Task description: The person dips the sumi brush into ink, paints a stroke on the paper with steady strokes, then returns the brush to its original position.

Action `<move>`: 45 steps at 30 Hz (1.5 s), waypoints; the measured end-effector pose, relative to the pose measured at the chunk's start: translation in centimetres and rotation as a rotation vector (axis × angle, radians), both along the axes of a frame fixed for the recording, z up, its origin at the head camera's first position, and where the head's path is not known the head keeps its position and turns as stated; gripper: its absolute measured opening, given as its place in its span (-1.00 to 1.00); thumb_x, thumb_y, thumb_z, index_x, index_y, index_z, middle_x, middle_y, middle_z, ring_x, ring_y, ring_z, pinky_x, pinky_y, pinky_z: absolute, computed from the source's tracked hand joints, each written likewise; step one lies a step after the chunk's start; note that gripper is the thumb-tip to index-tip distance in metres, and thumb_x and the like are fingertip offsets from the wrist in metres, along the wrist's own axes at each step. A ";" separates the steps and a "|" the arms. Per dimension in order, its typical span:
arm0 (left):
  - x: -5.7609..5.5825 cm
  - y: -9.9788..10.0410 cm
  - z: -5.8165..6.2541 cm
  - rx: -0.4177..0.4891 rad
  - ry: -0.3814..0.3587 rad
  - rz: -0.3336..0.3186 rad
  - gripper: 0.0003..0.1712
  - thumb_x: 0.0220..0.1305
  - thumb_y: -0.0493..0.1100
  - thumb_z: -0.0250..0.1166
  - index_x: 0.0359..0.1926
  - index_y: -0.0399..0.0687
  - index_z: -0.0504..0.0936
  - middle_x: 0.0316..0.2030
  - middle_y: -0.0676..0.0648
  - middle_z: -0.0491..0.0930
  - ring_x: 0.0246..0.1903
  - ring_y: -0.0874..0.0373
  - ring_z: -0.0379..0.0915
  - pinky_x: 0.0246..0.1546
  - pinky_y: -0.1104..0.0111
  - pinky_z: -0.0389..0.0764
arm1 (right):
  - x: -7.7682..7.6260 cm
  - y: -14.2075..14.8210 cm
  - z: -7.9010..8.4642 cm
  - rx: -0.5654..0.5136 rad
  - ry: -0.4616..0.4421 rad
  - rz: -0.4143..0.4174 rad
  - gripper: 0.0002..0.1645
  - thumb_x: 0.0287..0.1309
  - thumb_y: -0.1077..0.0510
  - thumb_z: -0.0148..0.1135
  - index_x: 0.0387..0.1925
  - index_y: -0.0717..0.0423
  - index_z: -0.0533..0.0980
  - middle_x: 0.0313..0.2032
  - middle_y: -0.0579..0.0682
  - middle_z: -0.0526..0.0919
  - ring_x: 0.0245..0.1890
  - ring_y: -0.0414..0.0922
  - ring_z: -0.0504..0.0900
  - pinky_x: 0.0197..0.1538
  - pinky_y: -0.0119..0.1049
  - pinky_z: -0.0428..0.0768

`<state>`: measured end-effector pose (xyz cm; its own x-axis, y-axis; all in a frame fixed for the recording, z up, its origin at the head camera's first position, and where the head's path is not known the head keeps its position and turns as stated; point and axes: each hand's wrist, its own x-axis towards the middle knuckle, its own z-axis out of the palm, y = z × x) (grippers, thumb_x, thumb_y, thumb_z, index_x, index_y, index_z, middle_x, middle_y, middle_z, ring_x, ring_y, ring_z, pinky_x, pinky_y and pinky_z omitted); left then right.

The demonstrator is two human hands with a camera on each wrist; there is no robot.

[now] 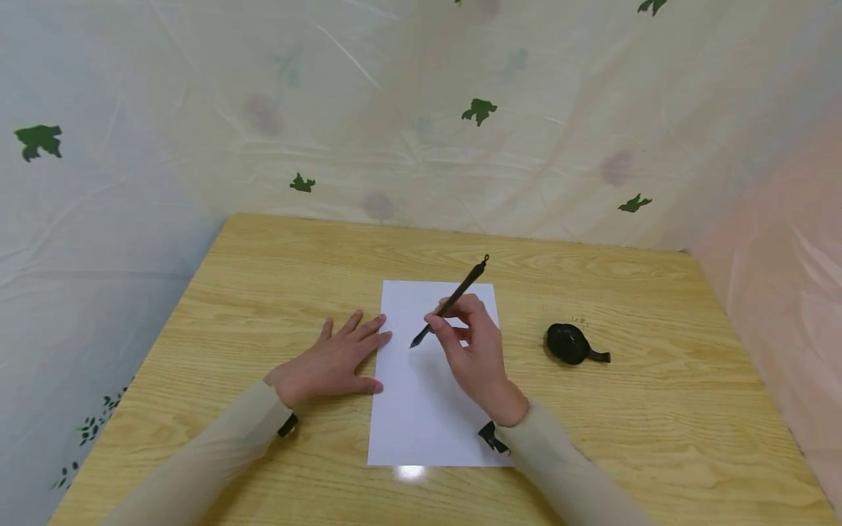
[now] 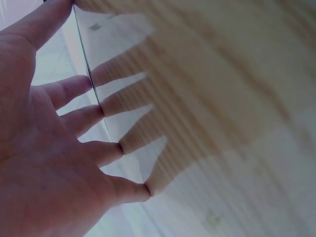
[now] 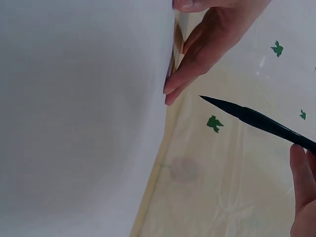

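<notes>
A dark calligraphy brush [image 1: 465,286] slants in my right hand [image 1: 475,352], pinched between thumb and fingers. Its pointed dark tip [image 3: 217,102] hangs over the white sheet of paper [image 1: 414,431], apart from it in the right wrist view. No marks show on the paper. My left hand [image 1: 335,361] lies spread at the sheet's left edge, with its thumb and some fingertips on that edge. Seen from the left wrist, the left fingers [image 2: 81,118] are straight and apart, their tips touching the glossy tabletop.
Right of the paper sits a small black dish with a short handle [image 1: 569,344]. Tiny crumbs or a faint mark lie behind it. The wood-grain table [image 1: 658,431] meets a pale patterned sheet [image 1: 408,146] hanging behind and at both sides.
</notes>
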<state>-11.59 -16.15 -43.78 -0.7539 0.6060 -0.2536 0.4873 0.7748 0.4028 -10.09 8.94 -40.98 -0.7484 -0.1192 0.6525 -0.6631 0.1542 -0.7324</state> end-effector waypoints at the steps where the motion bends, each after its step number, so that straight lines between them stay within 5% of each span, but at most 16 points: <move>1: 0.0 0.0 0.0 0.001 -0.001 0.001 -0.01 0.30 0.28 0.39 0.59 0.00 0.26 0.64 -0.07 -0.05 0.60 -0.29 -0.34 0.36 -0.49 -0.19 | 0.0 -0.2 0.0 0.006 -0.006 0.000 -0.53 0.09 0.62 0.36 -0.01 0.35 0.44 -0.18 0.17 0.62 -0.17 0.02 0.74 -0.21 -0.29 0.74; 18: 0.1 0.1 0.0 0.009 0.005 -0.004 -0.01 0.30 0.28 0.39 0.59 0.00 0.26 0.64 -0.06 -0.04 0.60 -0.29 -0.33 0.35 -0.49 -0.18 | -0.5 -1.7 -0.8 0.094 -0.023 -0.012 -0.64 0.22 0.45 0.39 -0.01 0.28 0.46 -0.18 0.12 0.63 -0.14 0.05 0.77 -0.27 -0.33 0.73; 45: 0.1 0.0 -0.1 0.003 0.010 0.002 -0.02 0.30 0.29 0.39 0.59 0.02 0.27 0.64 -0.06 -0.04 0.60 -0.29 -0.33 0.34 -0.50 -0.18 | -0.7 -2.5 -1.2 0.195 -0.032 0.025 -0.60 0.26 0.45 0.34 0.06 0.27 0.43 -0.11 0.12 0.60 -0.09 0.03 0.74 -0.21 -0.26 0.75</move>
<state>-11.52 -16.15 -43.86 -0.7578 0.6051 -0.2443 0.4893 0.7746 0.4007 -10.75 6.46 -42.23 -0.7639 -0.2594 0.5909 -0.6451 0.2787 -0.7115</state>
